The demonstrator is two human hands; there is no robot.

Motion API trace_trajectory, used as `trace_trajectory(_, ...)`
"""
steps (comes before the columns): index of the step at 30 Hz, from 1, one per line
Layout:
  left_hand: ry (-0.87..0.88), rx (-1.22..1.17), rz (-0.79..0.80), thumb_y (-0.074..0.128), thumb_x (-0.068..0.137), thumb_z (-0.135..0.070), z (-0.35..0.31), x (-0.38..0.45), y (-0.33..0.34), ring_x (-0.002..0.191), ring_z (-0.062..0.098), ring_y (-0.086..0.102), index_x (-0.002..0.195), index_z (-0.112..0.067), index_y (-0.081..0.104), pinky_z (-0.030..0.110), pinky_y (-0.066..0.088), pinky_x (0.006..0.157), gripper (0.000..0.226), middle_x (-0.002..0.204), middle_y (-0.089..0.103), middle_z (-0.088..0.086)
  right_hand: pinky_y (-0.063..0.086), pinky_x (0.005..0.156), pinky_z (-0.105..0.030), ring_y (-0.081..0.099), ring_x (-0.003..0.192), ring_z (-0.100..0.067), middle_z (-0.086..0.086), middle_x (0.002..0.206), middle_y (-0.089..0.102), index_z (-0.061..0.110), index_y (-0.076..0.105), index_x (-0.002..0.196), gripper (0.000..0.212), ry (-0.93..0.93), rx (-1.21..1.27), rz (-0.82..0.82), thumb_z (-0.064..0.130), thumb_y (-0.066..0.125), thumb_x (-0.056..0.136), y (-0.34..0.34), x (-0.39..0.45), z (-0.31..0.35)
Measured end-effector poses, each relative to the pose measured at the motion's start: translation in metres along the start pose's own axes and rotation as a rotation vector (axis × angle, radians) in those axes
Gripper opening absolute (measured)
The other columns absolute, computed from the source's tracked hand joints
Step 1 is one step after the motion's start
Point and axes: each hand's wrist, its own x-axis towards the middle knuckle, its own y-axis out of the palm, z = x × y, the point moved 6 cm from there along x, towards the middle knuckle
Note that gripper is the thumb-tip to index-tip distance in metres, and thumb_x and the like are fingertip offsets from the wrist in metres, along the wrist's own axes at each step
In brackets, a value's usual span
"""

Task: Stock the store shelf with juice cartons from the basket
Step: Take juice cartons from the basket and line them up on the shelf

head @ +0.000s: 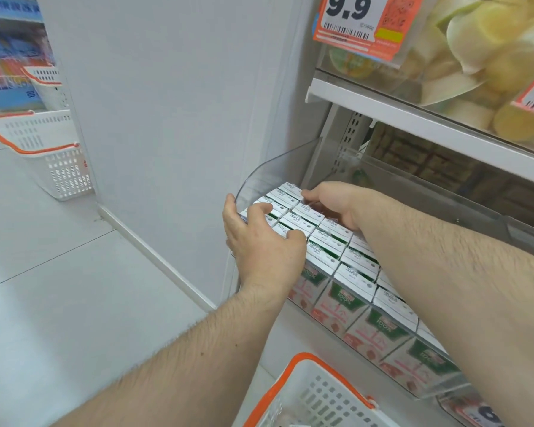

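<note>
Green-and-white juice cartons point(327, 241) stand packed in rows on the lower shelf, behind a clear plastic front guard point(392, 362). My left hand point(259, 241) lies flat on the tops of the cartons at the left end, fingers spread, thumb by the guard's curved side. My right hand point(336, 204) arches over the cartons further back, fingers curled down round a juice carton there; its thumb is hidden. The white basket with an orange rim point(309, 392) sits below the shelf at the bottom edge; I see little of its inside.
A white side panel point(167, 118) stands left of the shelf. The shelf above point(413, 115) carries yellow packs and orange price tags point(358, 23). Stacked white baskets point(53, 155) stand on the tiled floor at the far left.
</note>
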Motion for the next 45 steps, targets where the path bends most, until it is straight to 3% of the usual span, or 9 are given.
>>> trace_trajectory(2, 0.003, 0.039, 0.022, 0.062, 0.079, -0.024, -0.002, 0.0, -0.002, 0.145, 0.018, 0.008, 0.129, -0.024, 0.047, 0.051, 0.02, 0.118, 0.052, 0.158, -0.002, -0.013, 0.05, 0.074, -0.034, 0.063, 0.079, -0.022, -0.004, 0.09, 0.069, 0.013, 0.068, 0.1, 0.033, -0.038, -0.119, -0.111, 0.043, 0.056, 0.096, -0.003, -0.004, 0.001)
trace_trajectory(7, 0.083, 0.109, -0.002, 0.062, 0.08, -0.032, -0.014, -0.004, -0.018, 0.147, 0.024, 0.008, 0.134, -0.02, 0.045, 0.051, 0.002, 0.12, 0.058, 0.16, 0.004, 0.002, 0.042, 0.054, -0.026, 0.055, 0.057, -0.021, -0.003, 0.064, 0.058, 0.012, 0.056, 0.067, 0.044, -0.224, -0.257, -0.469, 0.049, 0.062, 0.09, -0.018, -0.025, 0.004)
trace_trajectory(12, 0.391, 0.166, -0.061, 0.057, 0.07, -0.031, -0.047, -0.034, -0.024, 0.123, 0.023, 0.035, 0.121, -0.017, 0.052, 0.036, 0.025, 0.106, 0.053, 0.131, 0.038, 0.001, 0.053, 0.072, -0.032, 0.063, 0.083, -0.021, 0.0, 0.086, 0.069, 0.019, 0.07, 0.085, 0.018, -0.372, -0.359, -0.681, 0.033, 0.059, 0.089, -0.032, -0.077, 0.001)
trace_trajectory(17, 0.384, 0.215, 0.29, 0.058, 0.084, -0.029, -0.061, -0.072, -0.008, 0.08, 0.008, 0.055, 0.107, -0.035, 0.043, 0.031, 0.042, 0.073, 0.028, 0.09, 0.056, -0.015, 0.053, 0.075, -0.034, 0.063, 0.085, -0.02, 0.006, 0.084, 0.069, 0.024, 0.068, 0.083, 0.015, -0.535, -0.386, -0.859, 0.029, 0.054, 0.086, -0.039, -0.148, -0.023)
trace_trajectory(21, 0.431, 0.268, 0.453, 0.057, 0.082, -0.028, -0.064, -0.107, 0.006, 0.075, 0.002, 0.054, 0.099, -0.037, 0.047, 0.029, 0.039, 0.067, 0.021, 0.081, 0.06, -0.014, 0.049, 0.071, -0.034, 0.059, 0.076, -0.018, 0.004, 0.074, 0.066, 0.016, 0.066, 0.075, 0.016, -0.716, -0.406, -0.962, 0.024, 0.055, 0.084, -0.038, -0.204, -0.054)
trace_trajectory(26, 0.517, 0.352, 0.695, 0.06, 0.078, -0.028, -0.055, -0.156, 0.028, 0.079, 0.018, 0.059, 0.093, -0.032, 0.052, 0.033, 0.049, 0.07, 0.017, 0.078, 0.062, -0.01, 0.042, 0.063, -0.031, 0.055, 0.063, -0.021, 0.001, 0.061, 0.06, 0.011, 0.059, 0.061, 0.02, -1.024, -0.405, -1.091, 0.023, 0.051, 0.075, -0.021, -0.26, -0.111)
trace_trajectory(33, 0.556, 0.729, 1.198, 0.058, 0.084, -0.021, 0.014, -0.205, 0.063, 0.084, 0.013, 0.054, 0.094, -0.028, 0.055, 0.023, 0.039, 0.066, 0.012, 0.09, 0.061, -0.012, 0.044, 0.055, -0.026, 0.052, 0.056, -0.014, 0.004, 0.059, 0.057, 0.012, 0.06, 0.06, 0.02, -0.929, -0.344, -0.889, 0.022, 0.053, 0.076, 0.013, -0.266, -0.227)
trace_trajectory(39, 0.526, 1.014, 1.294, 0.052, 0.092, -0.022, 0.072, -0.21, 0.079, 0.116, 0.019, 0.055, 0.128, -0.022, 0.056, 0.023, 0.04, 0.082, 0.037, 0.126, 0.061, -0.003, 0.046, 0.062, -0.031, 0.056, 0.066, -0.02, 0.002, 0.066, 0.064, 0.015, 0.064, 0.067, 0.016, -0.409, -0.321, -0.656, 0.018, 0.061, 0.083, 0.026, -0.211, -0.328)
trace_trajectory(45, 0.318, 1.197, 1.331, 0.05, 0.095, -0.025, 0.155, -0.217, 0.089, 0.111, 0.024, 0.056, 0.128, -0.015, 0.055, 0.031, 0.048, 0.088, 0.035, 0.129, 0.058, 0.006, 0.053, 0.072, -0.034, 0.062, 0.079, -0.022, 0.0, 0.08, 0.068, 0.016, 0.064, 0.079, 0.014, -0.093, -0.425, -0.331, 0.021, 0.056, 0.09, 0.061, -0.157, -0.412)
